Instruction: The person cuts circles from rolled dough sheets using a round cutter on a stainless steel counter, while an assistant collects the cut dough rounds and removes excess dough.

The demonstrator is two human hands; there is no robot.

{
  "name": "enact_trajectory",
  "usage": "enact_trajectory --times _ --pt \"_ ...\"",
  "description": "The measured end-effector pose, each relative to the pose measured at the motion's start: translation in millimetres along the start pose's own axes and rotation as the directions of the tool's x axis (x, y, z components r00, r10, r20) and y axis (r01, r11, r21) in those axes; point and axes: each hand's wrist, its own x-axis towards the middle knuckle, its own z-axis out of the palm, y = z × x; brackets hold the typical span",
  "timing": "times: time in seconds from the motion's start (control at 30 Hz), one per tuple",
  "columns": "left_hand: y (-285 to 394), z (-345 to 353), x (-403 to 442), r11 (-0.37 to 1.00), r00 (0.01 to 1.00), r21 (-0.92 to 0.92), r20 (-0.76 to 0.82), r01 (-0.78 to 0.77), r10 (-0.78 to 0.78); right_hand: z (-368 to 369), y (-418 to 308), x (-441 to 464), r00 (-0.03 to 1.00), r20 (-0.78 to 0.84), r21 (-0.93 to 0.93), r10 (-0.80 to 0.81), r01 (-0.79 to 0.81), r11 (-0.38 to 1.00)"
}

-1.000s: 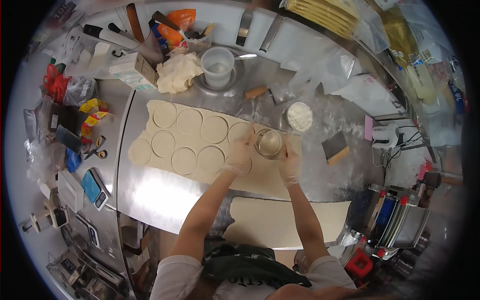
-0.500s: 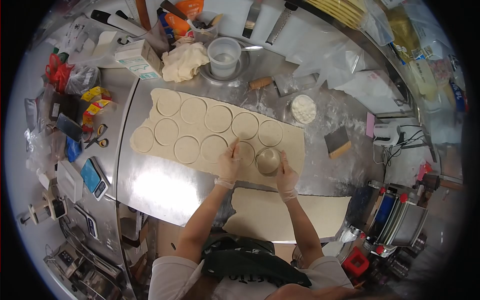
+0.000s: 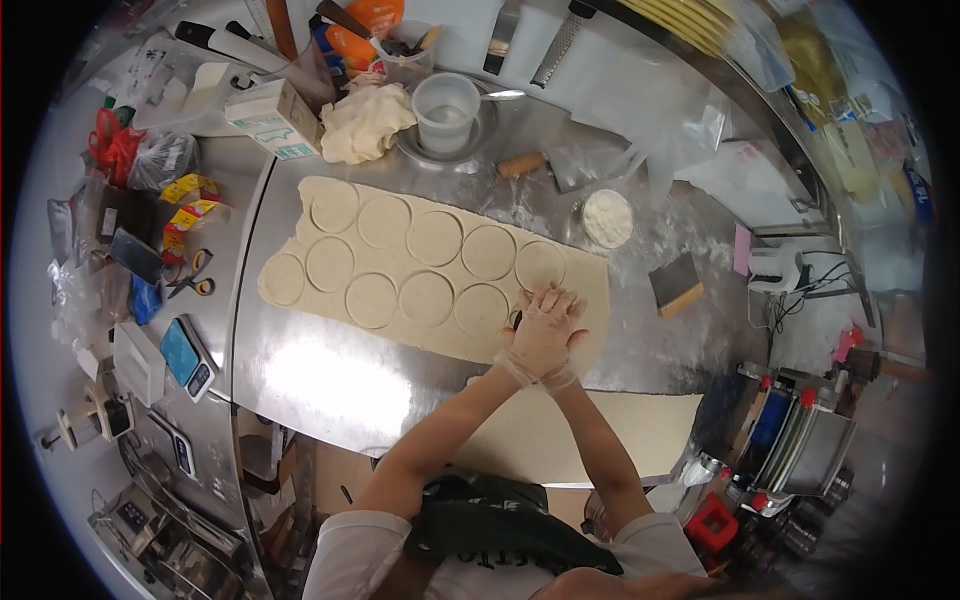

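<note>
A rolled-out dough sheet (image 3: 400,335) lies on the steel table, with several circles cut into it in two rows. Near its right end, my gloved hands are stacked one over the other on the round cutter (image 3: 516,320), of which only a dark sliver of rim shows at the left. My left hand (image 3: 541,328) is on top, fingers stretched out flat. Beneath it, my right hand (image 3: 576,339) is mostly covered; the fingers that show are extended. A second dough sheet (image 3: 600,430) lies at the table's near edge, under my forearms.
A bowl of flour (image 3: 607,219), a bench scraper (image 3: 676,286) and a wooden-handled scraper (image 3: 590,168) lie beyond the dough. A plastic tub (image 3: 446,110) and a dough lump (image 3: 367,122) stand at the back. Scissors (image 3: 195,275) and a scale (image 3: 188,357) are left; a roller machine (image 3: 805,440) is right.
My left hand has moved right, off the dough, and onto my right hand over the cutter. The cutter, earlier in plain view beside my right hand, is now almost hidden.
</note>
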Motion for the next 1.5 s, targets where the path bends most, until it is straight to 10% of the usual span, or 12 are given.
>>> enact_trajectory --times 0.37,0.57,0.67,0.77,0.87,0.97,1.07,1.17,1.27,1.37,1.5 --pt "-6.3 17.9 6.1 0.981 0.961 0.121 0.212 0.153 -0.176 12.9 3.6 5.8 0.994 0.042 0.066 0.097 -0.1 0.993" --pt "-21.0 11.0 -6.8 0.883 0.967 -0.424 -0.058 0.202 -0.249 -14.3 17.0 6.1 0.975 -0.169 0.437 0.145 -0.058 0.898" --pt "-32.6 -4.2 -32.9 0.928 0.914 -0.141 -0.175 0.345 -0.366 -29.1 37.7 -1.1 0.953 -0.12 0.383 0.278 -0.214 0.899" --pt "-42.9 22.5 -56.6 0.875 0.88 -0.093 0.048 0.474 -0.472 -20.1 48.3 -7.7 0.964 -0.048 0.225 0.26 -0.243 0.944" --pt "-76.0 47.8 -63.0 0.94 0.925 0.121 0.175 0.319 -0.337 -13.4 32.8 -19.5 0.904 -0.052 0.266 0.425 -0.397 0.878" --pt "-125.0 51.4 -23.5 0.994 0.922 -0.08 0.372 -0.08 0.104 10.2 -7.3 -36.9 0.732 -0.108 0.44 0.673 -0.572 0.692" --pt "-113.1 35.1 -21.1 0.967 0.958 -0.071 0.139 -0.244 0.251 -10.1 -2.1 -35.9 0.778 -0.073 0.427 0.624 -0.541 0.724" --pt "-66.0 36.9 -60.6 0.958 0.962 -0.096 -0.007 0.271 -0.273 -15.6 36.6 -21.2 0.918 -0.044 0.385 0.394 -0.348 0.855" --pt "-49.8 13.3 -51.3 0.947 0.944 0.029 0.065 0.321 -0.322 -11.6 30.5 -26.0 0.901 -0.037 0.376 0.432 -0.388 0.841" --pt "-92.7 28.0 -41.3 0.95 0.992 -0.298 -0.063 0.089 -0.113 -9.4 23.0 -32.5 0.856 -0.075 0.442 0.511 -0.431 0.787" --pt "-73.9 -10.0 -30.4 0.758 0.816 -0.325 0.094 0.566 -0.57 -14.7 58.7 -29.8 0.781 -0.08 0.481 0.619 -0.513 0.71"
